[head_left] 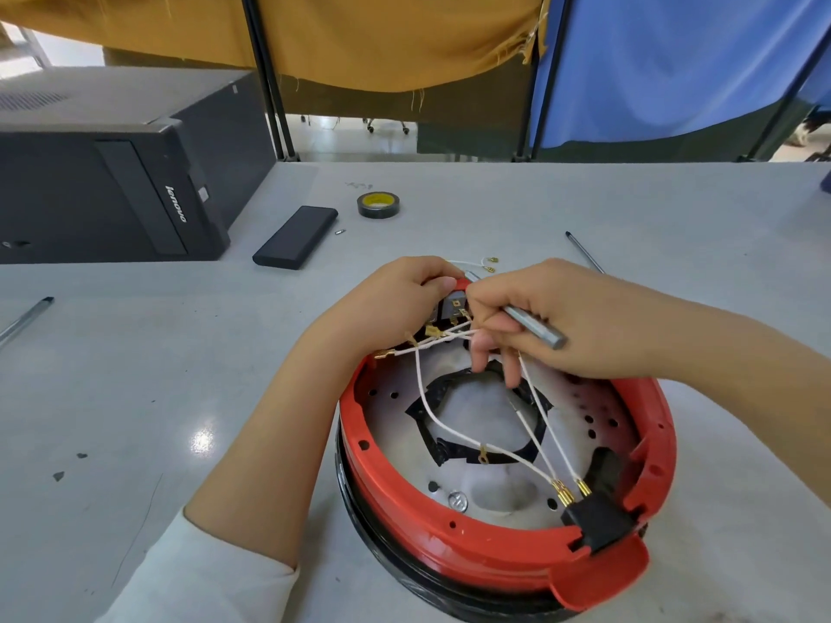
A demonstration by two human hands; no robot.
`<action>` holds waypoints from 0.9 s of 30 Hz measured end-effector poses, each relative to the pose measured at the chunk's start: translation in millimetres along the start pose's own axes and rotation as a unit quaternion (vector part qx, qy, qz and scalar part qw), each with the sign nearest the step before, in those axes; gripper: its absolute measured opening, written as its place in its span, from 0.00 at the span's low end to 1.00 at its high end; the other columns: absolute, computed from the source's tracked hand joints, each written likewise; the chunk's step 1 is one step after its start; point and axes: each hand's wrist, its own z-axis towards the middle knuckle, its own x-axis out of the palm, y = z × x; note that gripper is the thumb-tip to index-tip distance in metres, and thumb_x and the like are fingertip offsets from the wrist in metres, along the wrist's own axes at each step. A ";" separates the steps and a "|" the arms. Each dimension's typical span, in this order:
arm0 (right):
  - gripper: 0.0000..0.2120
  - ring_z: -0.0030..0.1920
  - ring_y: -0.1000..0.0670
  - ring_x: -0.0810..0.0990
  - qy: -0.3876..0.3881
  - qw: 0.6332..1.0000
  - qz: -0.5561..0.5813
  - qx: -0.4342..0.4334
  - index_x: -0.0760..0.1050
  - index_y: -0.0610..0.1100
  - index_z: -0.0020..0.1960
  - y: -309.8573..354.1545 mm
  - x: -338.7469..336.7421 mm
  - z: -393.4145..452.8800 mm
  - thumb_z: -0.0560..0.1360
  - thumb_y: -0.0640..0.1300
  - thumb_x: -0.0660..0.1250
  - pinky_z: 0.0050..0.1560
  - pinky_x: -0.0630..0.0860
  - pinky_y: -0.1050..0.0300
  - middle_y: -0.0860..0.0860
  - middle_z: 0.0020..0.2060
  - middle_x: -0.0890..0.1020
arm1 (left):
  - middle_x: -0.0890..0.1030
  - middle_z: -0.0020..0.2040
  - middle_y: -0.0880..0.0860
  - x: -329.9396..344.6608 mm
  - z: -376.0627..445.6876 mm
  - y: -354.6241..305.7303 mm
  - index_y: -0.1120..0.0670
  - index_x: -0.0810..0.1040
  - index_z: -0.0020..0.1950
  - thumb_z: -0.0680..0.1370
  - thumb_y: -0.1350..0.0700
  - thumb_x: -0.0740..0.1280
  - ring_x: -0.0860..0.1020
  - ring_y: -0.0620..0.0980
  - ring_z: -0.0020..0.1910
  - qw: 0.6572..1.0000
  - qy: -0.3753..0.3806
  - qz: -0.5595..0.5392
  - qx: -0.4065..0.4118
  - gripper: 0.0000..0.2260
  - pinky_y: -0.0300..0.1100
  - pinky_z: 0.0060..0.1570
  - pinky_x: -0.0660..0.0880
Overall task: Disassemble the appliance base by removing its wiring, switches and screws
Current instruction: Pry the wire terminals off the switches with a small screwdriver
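A grey table (pixel 135 375) carries the red appliance base (pixel 472 546), whose white wires (pixel 431 411) run below the fingers. The left hand (pixel 395 299) curls over the far rim; the right hand (pixel 562 317) grips a metal rod (pixel 535 328) beside the switch (pixel 452 308). Beyond the fingertips lie a tape roll (pixel 378 205), a black power bank (pixel 295 237), a Lenovo computer tower (pixel 112 173), and yellow and blue curtains (pixel 652 60).

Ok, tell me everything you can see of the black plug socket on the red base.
The black plug socket is a blocky, matte, plastic-looking part seated in a notch in the near-right rim of the red base, just behind a red flap. Brass-coloured terminals plug into its inner face, each carrying a white wire up toward the right hand. Neither hand touches the socket; it looks still mounted.
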 end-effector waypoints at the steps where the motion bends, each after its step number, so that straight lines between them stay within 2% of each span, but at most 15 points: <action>1: 0.18 0.38 0.56 0.84 -0.005 1.000 0.017 -0.007 0.61 0.47 0.33 -2.5 0.4 1.9 0.77 0.33 0.59 0.40 0.78 0.54 0.55 0.31 0.79 | 0.79 0.41 0.45 -0.3 -0.2 -0.5 0.51 0.79 0.55 0.81 0.56 0.58 0.74 0.41 0.39 1.000 0.000 -0.001 -0.001 0.10 0.29 0.38 0.67; 4: 0.19 0.41 0.48 0.84 -0.022 0.999 0.041 -0.025 0.60 0.49 0.32 -9.1 7.9 9.7 0.77 0.34 0.60 0.43 0.78 0.52 0.63 0.27 0.77 | 0.81 0.45 0.55 0.2 -1.3 -1.0 0.55 0.79 0.52 0.80 0.57 0.58 0.74 0.49 0.42 1.000 0.007 0.004 -0.002 0.10 0.42 0.42 0.71; 5: 0.19 0.41 0.49 0.84 -0.023 0.999 0.039 -0.027 0.60 0.49 0.32 -12.1 10.3 11.5 0.77 0.34 0.61 0.43 0.79 0.53 0.62 0.27 0.77 | 0.81 0.48 0.58 0.5 -1.4 -1.0 0.55 0.79 0.53 0.80 0.57 0.58 0.75 0.52 0.43 1.000 0.009 0.002 -0.001 0.10 0.46 0.46 0.73; 6: 0.19 0.41 0.53 0.84 -0.025 0.999 0.029 -0.030 0.61 0.49 0.32 -14.9 11.6 12.9 0.77 0.34 0.61 0.41 0.78 0.58 0.59 0.29 0.77 | 0.81 0.49 0.59 0.5 -1.8 -1.3 0.55 0.79 0.54 0.80 0.57 0.58 0.76 0.53 0.45 1.000 0.011 -0.001 -0.001 0.10 0.48 0.49 0.73; 8: 0.18 0.43 0.59 0.82 -0.027 0.999 -0.027 -0.036 0.60 0.48 0.32 -18.0 10.5 13.4 0.76 0.34 0.62 0.37 0.73 0.66 0.54 0.31 0.75 | 0.83 0.46 0.52 0.7 -1.3 1.0 0.53 0.79 0.55 0.81 0.57 0.58 0.78 0.46 0.43 1.000 0.011 -0.010 0.002 0.11 0.44 0.48 0.74; 9: 0.18 0.44 0.59 0.82 -0.028 0.997 -0.054 -0.043 0.60 0.47 0.33 -19.3 8.6 12.2 0.76 0.34 0.63 0.37 0.73 0.64 0.53 0.32 0.74 | 0.82 0.40 0.43 0.6 -0.9 2.0 0.52 0.79 0.56 0.81 0.57 0.58 0.77 0.38 0.38 1.000 0.008 -0.017 0.004 0.11 0.34 0.42 0.74; 10: 0.17 0.45 0.60 0.81 -0.030 0.996 -0.068 -0.047 0.61 0.46 0.33 -21.0 6.2 10.2 0.76 0.34 0.63 0.38 0.73 0.61 0.53 0.33 0.74 | 0.80 0.35 0.38 0.4 -0.5 2.4 0.52 0.79 0.56 0.81 0.57 0.58 0.75 0.32 0.33 1.000 0.004 -0.018 0.005 0.11 0.27 0.35 0.70; 11: 0.16 0.45 0.62 0.81 -0.035 0.996 -0.074 -0.046 0.62 0.47 0.34 -22.7 3.7 7.4 0.76 0.35 0.62 0.39 0.74 0.60 0.53 0.33 0.76 | 0.78 0.34 0.36 0.3 -0.2 2.3 0.51 0.79 0.57 0.81 0.57 0.58 0.74 0.29 0.32 1.000 0.000 -0.014 0.004 0.11 0.24 0.32 0.66; 13: 0.13 0.45 0.64 0.81 -0.051 0.996 -0.072 -0.030 0.65 0.51 0.34 -25.8 -2.5 -0.6 0.77 0.41 0.59 0.40 0.74 0.63 0.56 0.37 0.81 | 0.80 0.46 0.40 1.0 -0.2 2.2 0.50 0.78 0.59 0.81 0.55 0.58 0.76 0.33 0.44 1.000 0.001 -0.002 0.000 0.12 0.28 0.41 0.66; 14: 0.12 0.45 0.64 0.81 -0.060 0.996 -0.063 -0.021 0.65 0.53 0.34 -28.3 -5.7 -5.4 0.76 0.44 0.58 0.40 0.74 0.65 0.58 0.38 0.82 | 0.80 0.52 0.44 1.4 -0.2 2.8 0.49 0.78 0.60 0.81 0.55 0.58 0.76 0.39 0.50 1.000 0.000 0.001 -0.005 0.12 0.32 0.45 0.67; 15: 0.12 0.46 0.64 0.81 -0.069 0.996 -0.049 -0.013 0.66 0.54 0.34 -30.8 -9.0 -9.9 0.76 0.45 0.59 0.40 0.74 0.67 0.60 0.38 0.82 | 0.80 0.54 0.45 1.7 -0.2 3.4 0.49 0.77 0.61 0.81 0.55 0.58 0.76 0.43 0.53 1.000 -0.001 0.000 -0.010 0.12 0.35 0.47 0.68; 19: 0.13 0.46 0.65 0.81 -0.119 0.993 0.005 0.014 0.63 0.52 0.33 -42.2 -14.4 -19.5 0.74 0.52 0.62 0.42 0.75 0.69 0.55 0.39 0.83 | 0.80 0.54 0.46 0.2 -0.6 3.3 0.47 0.78 0.60 0.82 0.54 0.57 0.77 0.45 0.52 1.000 0.006 -0.010 -0.023 0.12 0.29 0.47 0.68; 22: 0.14 0.47 0.62 0.82 -0.122 0.992 0.033 0.022 0.63 0.50 0.33 -50.0 -7.5 -19.8 0.75 0.47 0.63 0.44 0.77 0.65 0.50 0.39 0.84 | 0.80 0.55 0.46 0.3 0.2 3.0 0.48 0.77 0.61 0.82 0.54 0.57 0.76 0.44 0.52 1.000 0.005 -0.007 -0.024 0.12 0.28 0.47 0.67; 25: 0.16 0.47 0.62 0.82 -0.154 0.986 0.052 0.029 0.62 0.53 0.32 -53.5 -14.7 -15.7 0.74 0.46 0.65 0.44 0.75 0.69 0.51 0.40 0.85 | 0.80 0.52 0.45 -0.2 -0.2 2.8 0.47 0.78 0.60 0.82 0.54 0.57 0.76 0.38 0.45 1.000 0.003 -0.004 -0.021 0.12 0.25 0.38 0.68; 27: 0.17 0.47 0.62 0.82 -0.112 0.992 0.037 0.051 0.62 0.51 0.32 -54.9 -25.0 -12.7 0.75 0.45 0.67 0.45 0.75 0.67 0.52 0.39 0.85 | 0.80 0.48 0.44 0.0 -1.4 2.3 0.47 0.78 0.59 0.82 0.53 0.57 0.75 0.34 0.38 1.000 0.002 -0.009 -0.018 0.12 0.25 0.32 0.68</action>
